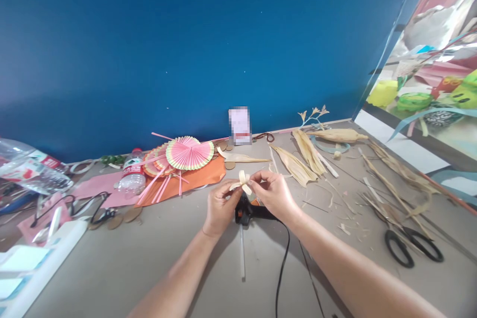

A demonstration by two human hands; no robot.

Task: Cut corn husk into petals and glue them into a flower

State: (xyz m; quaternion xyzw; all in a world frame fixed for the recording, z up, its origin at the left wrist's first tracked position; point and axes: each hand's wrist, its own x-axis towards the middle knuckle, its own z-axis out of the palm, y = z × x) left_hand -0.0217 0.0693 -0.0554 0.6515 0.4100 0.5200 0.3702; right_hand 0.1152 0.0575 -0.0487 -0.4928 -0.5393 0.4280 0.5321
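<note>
Between my two hands is a small cream flower point(243, 180) with strip-like petals, apparently of dried corn husk. My left hand point(220, 204) pinches it from the left, thumb and fingers together. From the right, the fingertips of my right hand point(273, 191) close on one of its petals. Just below the flower a black glue gun point(244, 211) lies on the table, partly covered by my hands. A whitish glue stick point(242, 253) points out of its back towards me, and a black cord trails down beside it.
Dried corn husks point(294, 164) and scraps lie to the right, with black-handled scissors point(413, 246) nearer me. On the left are pink paper fans point(190, 153), an orange sheet point(201, 177), plastic bottles point(133, 174) and a white power strip point(55, 263). A blue panel point(208, 49) rises behind.
</note>
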